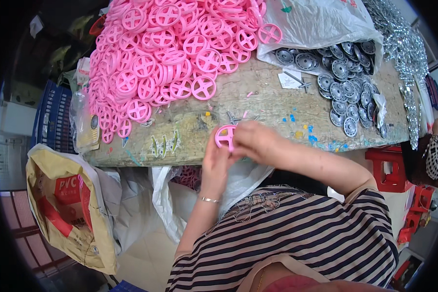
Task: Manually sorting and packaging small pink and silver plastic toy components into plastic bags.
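Head view shows you at the near edge of the worn wooden bench, both hands raised together over one pink spoked wheel. Your left hand grips the wheel's lower rim from below, and your right hand is curled closed against its right side, fingers pressing at the hub; whether a small part sits under those fingers is hidden.

By the look of it, you are mid-assembly on this single wheel, fitting or seating something at its centre. The next move likely calls for steady pressure square to the hub, with your left hand bracing the rim so it does not twist.

This wheel is a bright pink plastic ring with a cross of four spokes, held nearly upright, face toward you. At 11 o'clock from your hands lies the big heap of pink wheels; at 2 o'clock, silver hub discs spill from a clear plastic bag.
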